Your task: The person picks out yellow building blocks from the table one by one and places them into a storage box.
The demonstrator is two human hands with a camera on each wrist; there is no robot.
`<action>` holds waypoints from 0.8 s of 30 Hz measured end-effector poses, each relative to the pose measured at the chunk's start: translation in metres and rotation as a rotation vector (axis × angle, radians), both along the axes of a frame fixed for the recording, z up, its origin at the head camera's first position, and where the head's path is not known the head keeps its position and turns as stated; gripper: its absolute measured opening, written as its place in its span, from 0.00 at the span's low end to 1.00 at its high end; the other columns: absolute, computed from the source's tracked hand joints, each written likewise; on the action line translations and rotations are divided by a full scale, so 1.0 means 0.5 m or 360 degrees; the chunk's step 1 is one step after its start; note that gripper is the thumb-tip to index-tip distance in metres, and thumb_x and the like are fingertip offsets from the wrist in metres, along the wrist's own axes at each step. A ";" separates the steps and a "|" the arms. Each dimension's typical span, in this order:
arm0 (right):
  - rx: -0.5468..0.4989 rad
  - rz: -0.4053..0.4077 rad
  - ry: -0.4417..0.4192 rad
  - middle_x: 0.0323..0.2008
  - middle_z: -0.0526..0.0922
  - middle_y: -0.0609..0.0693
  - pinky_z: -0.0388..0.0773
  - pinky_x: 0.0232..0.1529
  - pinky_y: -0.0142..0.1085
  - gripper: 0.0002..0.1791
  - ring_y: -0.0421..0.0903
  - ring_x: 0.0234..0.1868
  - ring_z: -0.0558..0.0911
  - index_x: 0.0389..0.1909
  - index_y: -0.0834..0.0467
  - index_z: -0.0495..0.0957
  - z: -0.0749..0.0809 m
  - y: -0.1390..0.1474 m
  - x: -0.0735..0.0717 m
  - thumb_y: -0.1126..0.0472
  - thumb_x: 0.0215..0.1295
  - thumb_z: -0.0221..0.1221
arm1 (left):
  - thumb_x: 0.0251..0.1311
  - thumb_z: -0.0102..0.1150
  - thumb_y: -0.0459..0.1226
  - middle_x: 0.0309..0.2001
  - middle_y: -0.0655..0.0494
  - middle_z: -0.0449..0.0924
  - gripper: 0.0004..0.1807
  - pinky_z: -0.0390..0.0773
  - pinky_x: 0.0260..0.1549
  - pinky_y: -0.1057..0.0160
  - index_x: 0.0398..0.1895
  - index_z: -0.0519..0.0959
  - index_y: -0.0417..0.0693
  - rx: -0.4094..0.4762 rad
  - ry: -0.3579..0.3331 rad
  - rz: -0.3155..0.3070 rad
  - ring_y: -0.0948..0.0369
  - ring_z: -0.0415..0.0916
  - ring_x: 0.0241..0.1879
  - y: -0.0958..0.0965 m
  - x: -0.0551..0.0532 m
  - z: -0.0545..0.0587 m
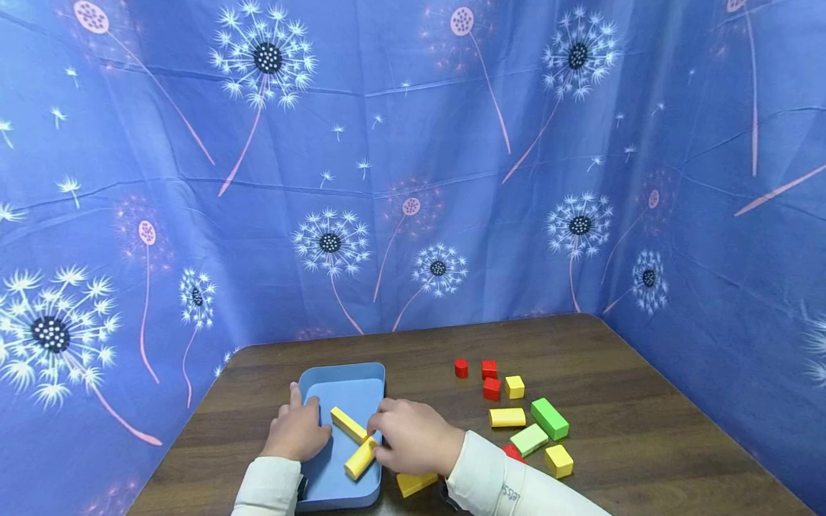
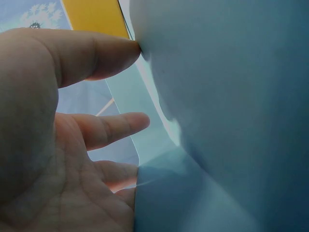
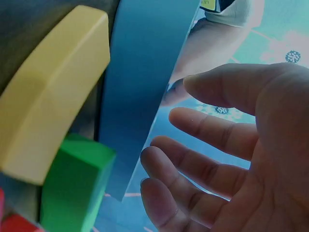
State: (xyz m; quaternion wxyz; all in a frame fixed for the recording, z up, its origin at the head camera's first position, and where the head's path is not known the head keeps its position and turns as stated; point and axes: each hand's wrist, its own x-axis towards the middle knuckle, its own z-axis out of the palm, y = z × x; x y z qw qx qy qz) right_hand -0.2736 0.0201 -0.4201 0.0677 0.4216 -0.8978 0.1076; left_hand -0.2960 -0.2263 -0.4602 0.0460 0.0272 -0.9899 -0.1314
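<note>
A shallow blue rectangular tray, seemingly plastic point(image 1: 335, 485), rests on a dark wood-grain tabletop point(image 1: 619, 401); inside it lie a thin straight yellow bar point(image 1: 348, 423) and a stouter rounded yellow block point(image 1: 359, 461). The left hand point(image 1: 293, 431) rests at the tray's left wall, fingers extended and thumb on the inner side, probably steadying it; the right hand point(image 1: 414, 434) reaches over the tray's right wall beside the two pieces, fingers loosely bent and apparently gripping nothing, kept low seemingly to reach inside. Just right of the tray lies a yellow block with a curved side point(image 1: 416, 484); farther right are a red cylinder point(image 1: 461, 368), a bright green cuboid point(image 1: 549, 419) and a pale green slab point(image 1: 529, 439), spaced so each probably stays graspable.
</note>
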 end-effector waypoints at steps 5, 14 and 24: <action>0.0039 -0.0030 0.0063 0.39 0.82 0.39 0.78 0.32 0.28 0.11 0.31 0.34 0.77 0.47 0.45 0.88 0.011 0.019 0.003 0.50 0.65 0.68 | 0.59 0.66 0.44 0.77 0.19 0.42 0.37 0.69 0.58 0.27 0.68 0.72 0.30 0.0006 -0.0003 -0.0002 0.26 0.67 0.63 -0.001 -0.001 -0.004; 0.0097 -0.0106 0.0042 0.40 0.82 0.38 0.80 0.35 0.30 0.12 0.32 0.36 0.77 0.48 0.44 0.87 0.027 0.050 0.007 0.49 0.65 0.68 | 0.59 0.65 0.44 0.78 0.20 0.41 0.37 0.68 0.59 0.27 0.69 0.71 0.31 0.0001 -0.0018 -0.0003 0.26 0.66 0.64 -0.004 -0.005 -0.004; 0.0052 -0.0159 0.0056 0.42 0.84 0.39 0.81 0.40 0.33 0.09 0.35 0.39 0.78 0.45 0.42 0.88 0.030 0.081 0.014 0.51 0.65 0.67 | 0.60 0.66 0.44 0.78 0.19 0.41 0.37 0.69 0.59 0.27 0.68 0.72 0.31 0.0000 -0.0017 -0.0004 0.27 0.67 0.64 -0.003 -0.004 -0.003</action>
